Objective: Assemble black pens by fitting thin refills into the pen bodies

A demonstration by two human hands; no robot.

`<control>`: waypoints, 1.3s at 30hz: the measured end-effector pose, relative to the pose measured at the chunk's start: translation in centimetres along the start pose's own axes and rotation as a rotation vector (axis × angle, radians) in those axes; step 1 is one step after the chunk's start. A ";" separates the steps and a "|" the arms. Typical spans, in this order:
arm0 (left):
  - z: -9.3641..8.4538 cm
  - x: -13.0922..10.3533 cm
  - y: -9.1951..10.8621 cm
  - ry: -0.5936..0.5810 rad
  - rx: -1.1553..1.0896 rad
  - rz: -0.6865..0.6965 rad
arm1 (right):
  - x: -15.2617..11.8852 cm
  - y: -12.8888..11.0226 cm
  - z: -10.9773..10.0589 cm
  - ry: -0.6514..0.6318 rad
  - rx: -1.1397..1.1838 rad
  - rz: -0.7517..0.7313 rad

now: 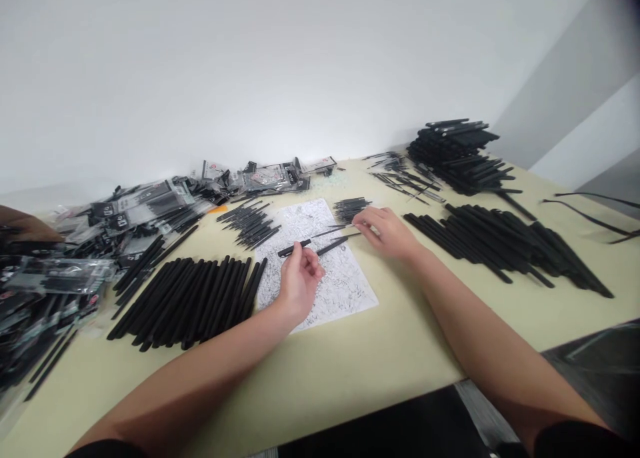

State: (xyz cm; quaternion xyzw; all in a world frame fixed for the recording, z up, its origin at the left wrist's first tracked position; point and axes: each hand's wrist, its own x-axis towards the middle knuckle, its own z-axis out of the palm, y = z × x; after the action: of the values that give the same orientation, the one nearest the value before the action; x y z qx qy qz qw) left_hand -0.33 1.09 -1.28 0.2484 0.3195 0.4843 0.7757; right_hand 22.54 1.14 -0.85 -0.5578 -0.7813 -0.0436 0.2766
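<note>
My left hand is closed, with a capped end of a black pen between thumb and fingers. A longer black pen barrel extends rightward from behind those fingers; whether the hand grips it too is unclear. My right hand pinches a thin dark pen refill, its tip pointing left toward the pen. Both hands are above a paper sheet covered in scribbles. Beyond them lie two groups of slim dark refills, one left of the sheet, the other a bundle at its upper right.
Black pen barrels lie in a row at left, with more at right. A tall black pile stands at back right. Packaged pens are heaped along the left and back. Another person's hand shows at far left.
</note>
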 end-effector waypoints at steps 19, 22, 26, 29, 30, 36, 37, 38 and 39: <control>-0.2 0.2 -0.3 -0.016 0.068 0.004 | 0.2 0.4 0.1 0.284 -0.076 -0.220; -0.1 0.2 -0.3 -0.029 0.094 0.007 | 0.2 -0.1 0.2 0.329 -0.101 -0.272; -0.1 0.0 -0.3 -0.053 0.112 -0.003 | 0.4 -1.2 0.7 0.315 -0.081 -0.344; -0.1 0.0 -0.3 -0.067 0.111 -0.003 | 0.4 -1.7 1.0 0.307 -0.047 -0.376; -0.1 0.0 -0.3 -0.069 0.104 0.000 | 0.4 -1.8 1.1 0.311 -0.038 -0.375; -0.1 -0.1 -0.1 -0.044 0.075 0.003 | 0.0 -2.1 1.4 0.239 0.081 -0.121; -0.1 -0.1 -0.1 -0.043 0.073 0.000 | 0.0 -2.1 1.5 0.214 0.114 -0.049; -0.1 -0.1 -0.1 -0.042 0.069 -0.004 | 0.0 -2.1 1.6 0.190 0.146 0.015; -0.1 -0.1 -0.1 -0.041 0.062 -0.005 | 0.0 -2.1 1.7 0.168 0.173 0.062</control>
State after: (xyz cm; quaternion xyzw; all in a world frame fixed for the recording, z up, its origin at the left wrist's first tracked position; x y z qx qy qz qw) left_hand -0.38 0.97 -1.37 0.2812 0.3191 0.4668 0.7753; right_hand 20.01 1.02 -1.78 -0.5499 -0.7387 -0.0142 0.3896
